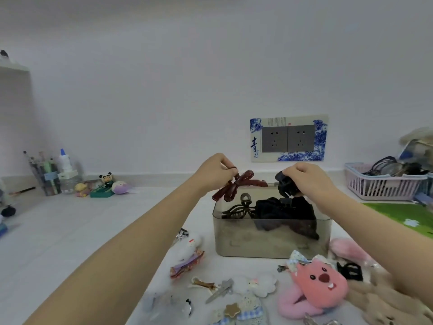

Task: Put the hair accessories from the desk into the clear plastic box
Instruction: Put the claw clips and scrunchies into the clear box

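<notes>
**Two clips held over the box**

White desk (58, 231) under a plain white wall, with a grey double wall socket in a blue-flower frame (288, 138) at the far side. On the far left stands a clear cup of pens (44, 177), with small toy figures (100, 185) beside it. On the far right is a pale pink plastic basket (384, 186).

In the middle sits the clear, smoky plastic box (271, 235), open at the top. Inside it lie a brown metal claw clip (239, 208) and some dark hair things.

The left hand (215, 173) pinches the top of a dark red shiny bow clip (239, 187), fingers bent tight on it. The bow hangs over the far left edge of the box. The right hand (309, 179) curls its fingers around a black plastic claw clip (287, 186), just above the right half of the box.

Both clips look hard and light. I think the bow is smooth and could slip, so holding it at the middle knot seems best. The claw clip has teeth, so holding its rounded back seems safest.

Many hair things wait on the near desk. A pink fluffy animal-face hair band (314, 289) looks soft and squashy; grab it anywhere. A small silver metal clip (221, 291) lies flat and thin, so lift it by one end. A white fluffy clip with a purple ruffle (188, 259) looks soft too.
</notes>
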`<state>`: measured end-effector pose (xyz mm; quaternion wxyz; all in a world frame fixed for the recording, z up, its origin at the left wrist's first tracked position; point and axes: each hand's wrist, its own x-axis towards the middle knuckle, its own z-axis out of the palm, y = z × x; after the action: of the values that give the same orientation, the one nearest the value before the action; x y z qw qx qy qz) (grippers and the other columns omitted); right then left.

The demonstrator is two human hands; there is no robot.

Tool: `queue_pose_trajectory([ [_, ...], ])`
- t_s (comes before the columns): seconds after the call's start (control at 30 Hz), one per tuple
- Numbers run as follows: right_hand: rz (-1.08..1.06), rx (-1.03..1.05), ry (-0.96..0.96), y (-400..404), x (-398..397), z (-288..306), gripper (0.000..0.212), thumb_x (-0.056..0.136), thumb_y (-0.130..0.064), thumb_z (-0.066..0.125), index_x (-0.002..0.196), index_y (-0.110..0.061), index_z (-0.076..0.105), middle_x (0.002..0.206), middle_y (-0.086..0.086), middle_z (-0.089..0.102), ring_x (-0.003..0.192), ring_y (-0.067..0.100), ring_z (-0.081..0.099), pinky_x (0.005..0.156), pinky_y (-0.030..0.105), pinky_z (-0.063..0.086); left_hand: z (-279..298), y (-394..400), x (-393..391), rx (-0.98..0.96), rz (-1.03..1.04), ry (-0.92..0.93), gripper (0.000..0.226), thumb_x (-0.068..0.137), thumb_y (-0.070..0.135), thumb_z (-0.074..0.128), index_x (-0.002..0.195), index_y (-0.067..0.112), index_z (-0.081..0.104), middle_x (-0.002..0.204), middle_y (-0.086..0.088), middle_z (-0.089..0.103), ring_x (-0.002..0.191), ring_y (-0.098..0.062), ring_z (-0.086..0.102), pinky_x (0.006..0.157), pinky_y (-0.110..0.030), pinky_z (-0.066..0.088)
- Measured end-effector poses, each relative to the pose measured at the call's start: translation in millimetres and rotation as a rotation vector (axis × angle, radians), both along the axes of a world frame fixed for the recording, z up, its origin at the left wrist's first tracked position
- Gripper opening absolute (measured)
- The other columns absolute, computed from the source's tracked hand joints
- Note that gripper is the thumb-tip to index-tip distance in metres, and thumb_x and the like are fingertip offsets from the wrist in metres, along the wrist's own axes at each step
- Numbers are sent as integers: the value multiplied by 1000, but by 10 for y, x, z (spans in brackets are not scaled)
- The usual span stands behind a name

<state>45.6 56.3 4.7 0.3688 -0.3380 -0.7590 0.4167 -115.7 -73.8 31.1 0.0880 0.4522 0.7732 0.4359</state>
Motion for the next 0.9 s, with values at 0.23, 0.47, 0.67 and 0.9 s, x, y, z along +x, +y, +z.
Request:
queue_pose_trajectory([
  [0.23, 4, -46, -49, 219, 156, -59, 26, 88, -21, 53, 87, 3, 63, 85, 14, 59, 77, 26, 58, 68, 36, 55, -132, 359, 70, -306, -235, 26, 35, 81, 7, 63, 114, 13, 55, 100, -1, 58, 79, -22, 63, 80, -30, 57],
  [0.47, 93, -37, -143, 220, 42, -143, 27, 88, -22, 54, 93, 1, 66, 85, 11, 61, 80, 26, 60, 80, 40, 55, -163, 438, 42, -655, -320, 368, 49, 73, 16, 77, 119, 21, 63, 119, 4, 62, 113, -17, 56, 91, -24, 42],
  [0.67, 224, -11, -287, 159, -11, -218, 22, 88, -21, 55, 69, -10, 59, 77, 3, 57, 72, 16, 57, 63, 27, 55, -409, 484, -83, -589, -318, 464, 43, 68, 15, 79, 109, 23, 68, 113, 2, 61, 100, -21, 56, 82, -30, 45],
  [0.9, 262, -2, -354, 166, -42, -252, 29, 89, -20, 55, 61, -12, 52, 80, 4, 51, 70, 14, 55, 61, 25, 54, -453, 431, -117, -480, -299, 529, 34, 70, 9, 77, 101, 20, 72, 89, 5, 52, 86, -17, 52, 73, -27, 43],
])
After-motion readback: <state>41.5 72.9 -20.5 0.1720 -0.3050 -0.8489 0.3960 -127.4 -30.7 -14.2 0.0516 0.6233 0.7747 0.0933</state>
